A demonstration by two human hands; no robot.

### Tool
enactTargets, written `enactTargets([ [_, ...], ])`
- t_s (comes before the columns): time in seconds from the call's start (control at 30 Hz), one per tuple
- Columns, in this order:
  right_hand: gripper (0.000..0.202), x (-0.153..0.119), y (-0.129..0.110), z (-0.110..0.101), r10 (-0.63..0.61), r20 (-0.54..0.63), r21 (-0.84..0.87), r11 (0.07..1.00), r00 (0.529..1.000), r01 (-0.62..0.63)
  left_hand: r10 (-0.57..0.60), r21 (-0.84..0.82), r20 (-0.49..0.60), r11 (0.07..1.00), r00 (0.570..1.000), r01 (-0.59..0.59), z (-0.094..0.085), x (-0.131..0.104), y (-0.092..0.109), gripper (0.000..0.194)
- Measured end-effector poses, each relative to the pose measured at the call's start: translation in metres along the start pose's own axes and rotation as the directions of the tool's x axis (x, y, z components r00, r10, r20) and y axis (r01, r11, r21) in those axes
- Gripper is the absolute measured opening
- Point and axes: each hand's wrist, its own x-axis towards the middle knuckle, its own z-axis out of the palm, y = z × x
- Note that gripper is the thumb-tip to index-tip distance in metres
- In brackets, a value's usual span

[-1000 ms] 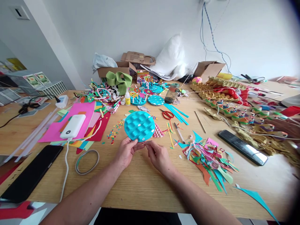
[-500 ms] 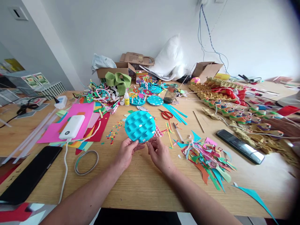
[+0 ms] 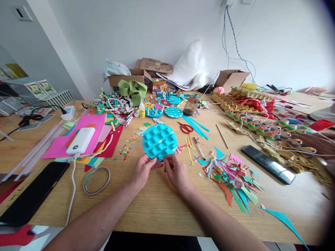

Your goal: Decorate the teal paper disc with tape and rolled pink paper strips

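Note:
A round turquoise disc (image 3: 159, 141) with a woven-looking raised pattern and small white squares is held up over the table. My left hand (image 3: 142, 170) grips its lower edge between thumb and fingers. The fingers of my right hand (image 3: 176, 170) are pinched together at the disc's lower right edge; whatever small thing may be between them is too small to make out. Beyond the disc lie paper fish shapes (image 3: 159, 121), and red-handled scissors (image 3: 186, 128) rest to its right.
Colourful paper scraps (image 3: 235, 177) and a phone (image 3: 268, 164) lie to the right. On the left are a tape ring (image 3: 96, 192), a white power bank (image 3: 80, 141) and a black phone (image 3: 34, 191). A glue bottle (image 3: 141, 109) and glass jar (image 3: 190, 104) stand further back.
The disc has shifted slightly to the right in my left hand. My right fingers have drawn in closer to its lower edge.

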Motion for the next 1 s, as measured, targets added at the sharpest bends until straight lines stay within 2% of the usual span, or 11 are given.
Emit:
enactTargets([
  [0.13,0.013,-0.002,-0.005,-0.002,-0.118,0.062,-0.044,0.992,0.991,0.121,0.003,-0.018,-0.010,1.000,1.000,-0.003,-0.001,0.001,-0.001,0.028],
  [0.23,0.015,0.002,-0.013,-0.017,-0.159,0.177,-0.083,0.981,0.971,0.176,0.001,-0.039,-0.026,0.999,1.000,-0.002,-0.004,0.003,-0.001,0.028],
  [0.33,0.018,0.011,-0.018,-0.048,-0.024,0.324,-0.222,0.970,0.946,0.101,-0.012,-0.058,-0.057,0.998,0.998,0.009,-0.007,0.005,0.000,0.031],
  [0.43,0.016,0.019,-0.013,-0.089,0.171,0.462,-0.406,0.913,0.870,0.037,-0.016,-0.069,-0.083,0.998,0.996,0.010,-0.009,0.007,0.002,0.031],
  [0.57,0.018,0.017,0.006,-0.135,0.366,0.450,-0.595,0.803,0.815,-0.032,-0.014,-0.068,-0.090,0.998,0.996,0.007,-0.009,0.006,0.003,0.029],
  [0.67,0.022,0.013,0.019,-0.154,0.439,0.421,-0.688,0.725,0.794,-0.036,-0.015,-0.060,-0.078,0.998,0.997,0.010,-0.009,0.006,0.004,0.028],
  [0.8,0.023,0.009,0.030,-0.164,0.486,0.364,-0.785,0.619,0.794,-0.018,-0.020,-0.054,-0.087,0.998,0.996,0.016,-0.007,0.006,0.006,0.029],
  [1.0,0.018,0.006,0.034,-0.167,0.476,0.288,-0.783,0.616,0.831,-0.082,-0.036,-0.037,-0.081,0.999,0.996,0.033,-0.005,0.006,0.008,0.030],
])
